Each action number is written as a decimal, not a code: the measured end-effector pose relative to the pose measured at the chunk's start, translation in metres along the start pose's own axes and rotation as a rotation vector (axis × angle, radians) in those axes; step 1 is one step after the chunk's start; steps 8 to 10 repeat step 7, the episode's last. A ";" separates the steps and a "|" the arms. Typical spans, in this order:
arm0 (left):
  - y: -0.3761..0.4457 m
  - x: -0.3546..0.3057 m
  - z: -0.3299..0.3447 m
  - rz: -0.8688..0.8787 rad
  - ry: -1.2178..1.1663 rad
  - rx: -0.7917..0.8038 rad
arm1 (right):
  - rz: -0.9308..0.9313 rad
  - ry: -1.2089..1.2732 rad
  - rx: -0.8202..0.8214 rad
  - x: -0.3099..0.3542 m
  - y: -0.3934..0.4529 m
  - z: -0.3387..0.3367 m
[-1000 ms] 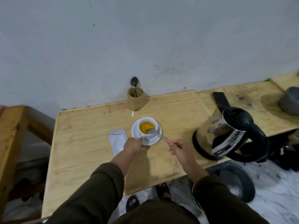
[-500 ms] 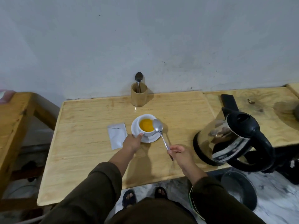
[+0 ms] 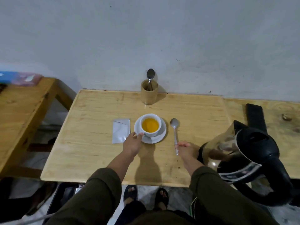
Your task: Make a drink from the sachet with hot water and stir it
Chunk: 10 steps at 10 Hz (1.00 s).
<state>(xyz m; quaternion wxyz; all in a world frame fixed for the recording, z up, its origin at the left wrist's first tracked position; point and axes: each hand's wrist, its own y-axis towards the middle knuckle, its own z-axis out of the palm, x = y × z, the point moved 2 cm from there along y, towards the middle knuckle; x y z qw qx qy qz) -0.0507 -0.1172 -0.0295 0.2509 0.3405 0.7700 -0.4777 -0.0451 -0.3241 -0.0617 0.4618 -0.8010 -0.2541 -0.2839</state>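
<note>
- Left hand [image 3: 131,144] is pinching the saucer [image 3: 159,135] rim, right hand [image 3: 186,149] is closing its fingers round the spoon [image 3: 175,127] handle.
- Cup [image 3: 151,125] of orange drink is sitting on the saucer on the table [image 3: 97,151], torn sachet [image 3: 121,130] lying just left.
- Kettle [image 3: 246,159] is crowding the right wrist; wooden holder [image 3: 149,94] is standing by the wall.
- Half a second ago the spoon was hovering at the cup; now it's lying flat beside the saucer.

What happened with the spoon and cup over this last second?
The spoon came out of the cup and swung to its right; it now lies on the table, the right hand at its handle. The left hand stays at the saucer. Sachet and kettle unchanged.
</note>
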 end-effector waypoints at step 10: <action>-0.016 0.013 0.000 0.060 0.005 -0.084 | -0.350 -0.385 0.103 0.007 -0.017 -0.016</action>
